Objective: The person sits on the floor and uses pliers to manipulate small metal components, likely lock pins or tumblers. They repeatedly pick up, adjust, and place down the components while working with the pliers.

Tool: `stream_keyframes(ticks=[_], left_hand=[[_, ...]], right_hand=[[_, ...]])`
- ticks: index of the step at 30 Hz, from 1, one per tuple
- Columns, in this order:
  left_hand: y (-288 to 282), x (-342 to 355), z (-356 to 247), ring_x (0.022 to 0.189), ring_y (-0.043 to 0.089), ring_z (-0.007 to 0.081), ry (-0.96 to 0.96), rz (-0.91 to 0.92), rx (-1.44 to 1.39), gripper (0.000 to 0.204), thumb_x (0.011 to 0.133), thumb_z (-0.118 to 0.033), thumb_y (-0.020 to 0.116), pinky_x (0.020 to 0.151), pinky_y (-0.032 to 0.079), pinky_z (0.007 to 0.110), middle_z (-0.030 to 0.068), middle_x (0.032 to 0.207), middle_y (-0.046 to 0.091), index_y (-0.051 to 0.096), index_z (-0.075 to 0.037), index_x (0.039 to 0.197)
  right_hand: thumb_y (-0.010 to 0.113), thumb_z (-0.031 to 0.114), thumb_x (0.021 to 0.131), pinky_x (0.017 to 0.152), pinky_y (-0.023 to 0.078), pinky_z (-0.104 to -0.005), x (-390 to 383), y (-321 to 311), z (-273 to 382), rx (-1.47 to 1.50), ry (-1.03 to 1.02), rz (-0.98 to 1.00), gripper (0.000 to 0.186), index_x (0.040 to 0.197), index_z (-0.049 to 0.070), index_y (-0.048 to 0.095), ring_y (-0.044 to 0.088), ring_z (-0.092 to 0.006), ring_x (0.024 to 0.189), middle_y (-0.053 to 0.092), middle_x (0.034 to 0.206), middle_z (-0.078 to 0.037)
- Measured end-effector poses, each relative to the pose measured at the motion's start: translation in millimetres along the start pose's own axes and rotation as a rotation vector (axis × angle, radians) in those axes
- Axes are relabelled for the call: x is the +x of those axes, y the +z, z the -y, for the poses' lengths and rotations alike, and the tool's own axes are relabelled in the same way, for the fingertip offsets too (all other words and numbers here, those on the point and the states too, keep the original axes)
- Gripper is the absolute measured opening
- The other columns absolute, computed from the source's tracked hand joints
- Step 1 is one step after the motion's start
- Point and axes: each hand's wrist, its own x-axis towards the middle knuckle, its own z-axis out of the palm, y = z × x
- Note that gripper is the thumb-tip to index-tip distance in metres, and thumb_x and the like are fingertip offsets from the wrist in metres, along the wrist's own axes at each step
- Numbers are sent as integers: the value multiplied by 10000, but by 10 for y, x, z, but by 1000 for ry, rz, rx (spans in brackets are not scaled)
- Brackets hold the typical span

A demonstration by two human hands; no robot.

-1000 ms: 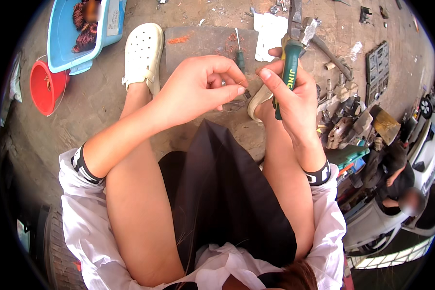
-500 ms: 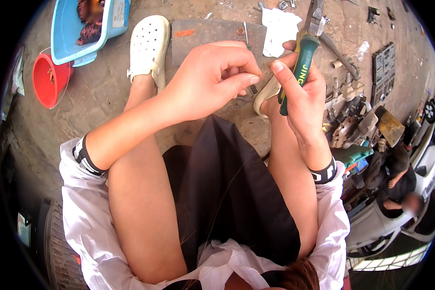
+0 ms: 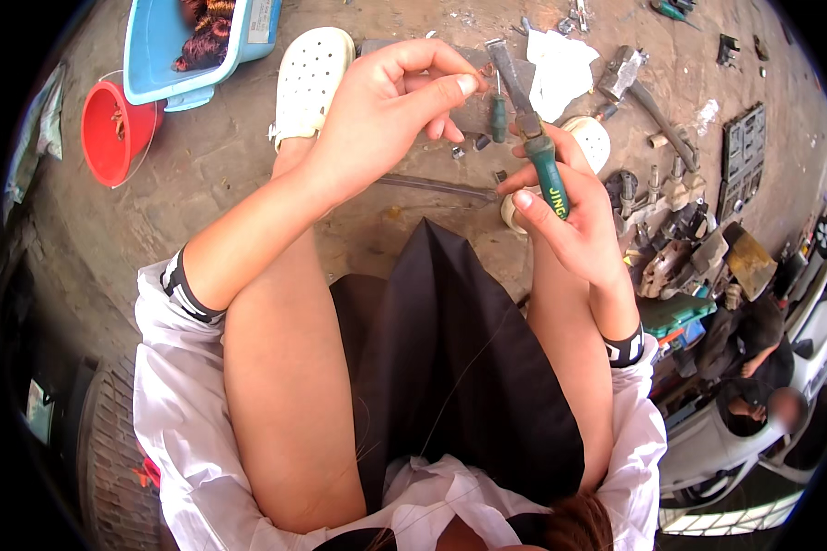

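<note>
Here's my left hand (image 3: 390, 110), thumb and forefinger drawn narrow beside some reddish wire (image 3: 484, 78); whether they pinch it or it lies beyond them, I cannot tell; my right hand (image 3: 574, 207) is curled round the green-handled pliers (image 3: 549, 170), held aslant above the floor (image 3: 220, 174), metal head near the left fingertips; to do this well, I'd seat the handle deeper in my palm and leave those fingertips clear of the bite; the jaws are too indistinct to read, and the second handle is hard to pick out behind my fingers.
</note>
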Motion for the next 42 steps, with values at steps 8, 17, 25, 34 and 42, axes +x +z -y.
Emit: stream_keyframes(ticks=[8,17,25,34,42], left_hand=[[-30,-8,-54,540,456,29,-41,-12,-13,121,935,-117,599,591,494,230,-36,657,514,619,-36,847],[-53,-14,-76,516,416,28,-115,8,-110,135,931,-121,592,556,470,230,-24,650,514,633,-13,859],[-209,-5,-104,455,369,35,-281,137,-194,138,919,-103,549,492,456,237,25,718,560,623,12,939],[-310,8,-57,432,351,36,-410,223,-428,134,927,-107,538,428,407,229,32,726,535,589,10,968],[-201,-9,-45,534,426,21,-63,150,53,209,961,-170,594,556,473,205,-7,759,589,705,1,1006]], right_hand=[[726,88,811,889,473,-361,20,97,24,-206,-44,-28,146,912,-4,675,583,-334,1046,549,1195,-196],[707,123,819,901,434,-361,23,10,18,-29,-19,92,133,836,-2,667,545,-268,1052,543,1220,-171],[728,160,807,881,426,-353,-3,-73,-63,55,-21,255,208,767,3,598,526,-261,1033,536,1202,-182],[741,108,798,817,451,-340,15,-37,-71,-37,-81,234,180,765,0,600,548,-292,955,527,1087,-161],[702,118,838,799,436,-326,3,-14,-164,167,-39,195,185,733,3,602,528,-218,909,533,994,-109]])
